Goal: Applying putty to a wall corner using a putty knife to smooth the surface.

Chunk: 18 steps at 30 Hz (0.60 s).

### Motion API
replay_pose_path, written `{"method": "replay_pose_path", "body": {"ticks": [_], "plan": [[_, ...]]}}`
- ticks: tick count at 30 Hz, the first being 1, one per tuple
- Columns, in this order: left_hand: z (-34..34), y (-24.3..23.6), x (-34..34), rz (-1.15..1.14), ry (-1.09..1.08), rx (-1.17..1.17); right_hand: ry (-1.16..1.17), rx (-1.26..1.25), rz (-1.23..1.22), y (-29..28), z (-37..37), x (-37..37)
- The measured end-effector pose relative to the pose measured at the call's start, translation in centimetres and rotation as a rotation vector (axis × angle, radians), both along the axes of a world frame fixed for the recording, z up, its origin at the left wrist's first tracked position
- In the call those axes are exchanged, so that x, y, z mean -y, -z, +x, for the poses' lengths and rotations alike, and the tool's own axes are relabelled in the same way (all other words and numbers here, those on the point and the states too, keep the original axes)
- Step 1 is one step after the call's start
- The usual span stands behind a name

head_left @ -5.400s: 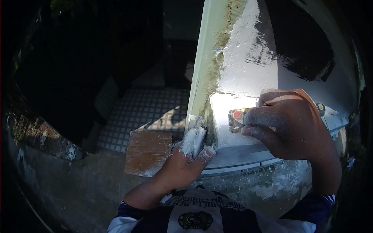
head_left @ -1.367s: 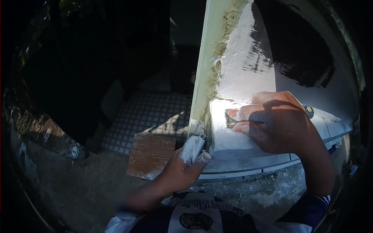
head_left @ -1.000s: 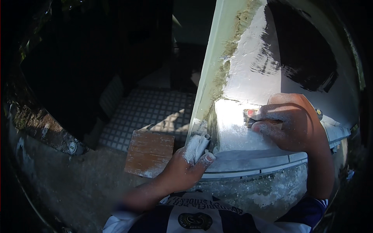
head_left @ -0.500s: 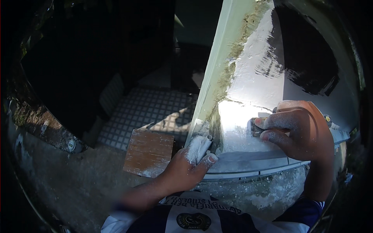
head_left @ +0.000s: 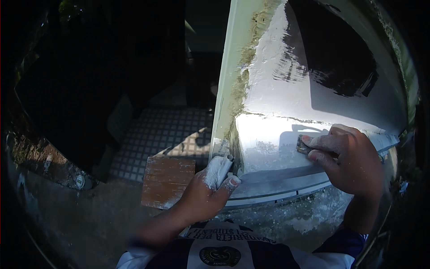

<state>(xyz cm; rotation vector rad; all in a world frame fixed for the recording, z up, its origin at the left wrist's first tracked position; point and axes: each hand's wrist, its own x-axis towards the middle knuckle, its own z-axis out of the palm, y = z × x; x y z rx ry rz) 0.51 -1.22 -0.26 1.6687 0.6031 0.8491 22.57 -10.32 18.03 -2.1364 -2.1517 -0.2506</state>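
My right hand [head_left: 347, 157] pinches a small dark block [head_left: 303, 144], like a sanding block, between thumb and fingers. The block sits low against a brightly sunlit white-coated surface [head_left: 260, 134], and its shadow falls just beside it. At the lower end of the pale green door frame [head_left: 226, 85], my left hand [head_left: 209, 186] is closed, its fingers caked with white powder. A whitish rolled tube [head_left: 227, 162] pokes out of that hand; what it is made of cannot be told. White dust also covers the right fingertips.
Above the white surface, the wall carries a large black painted patch [head_left: 336, 49]. A tiled ledge edge [head_left: 268, 197] runs in front of me. To the left are a scuffed brown board [head_left: 168, 179] and a checkered floor [head_left: 152, 134] in a dark doorway.
My right hand has slid the dark block to the right along the white surface. The whole view has shifted slightly; my left hand keeps its place by the door frame.
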Motion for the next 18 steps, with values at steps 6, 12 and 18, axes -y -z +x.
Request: {"method": "replay_pose_path", "body": {"ticks": [6, 12, 18], "plan": [[-0.3, 0.3, -0.4, 0.037, 0.019, 0.031, -0.027, -0.009, 0.025, 0.1, -3.7, -1.5], [-0.2, 0.4, -0.5, 0.001, 0.047, 0.066, -0.126, -0.078, 0.076, 0.7, -0.2, -1.5], [0.2, 0.9, -0.6, 0.013, 0.052, 0.06, -0.186, -0.058, 0.117, 1.2, 0.2, -2.3]]}}
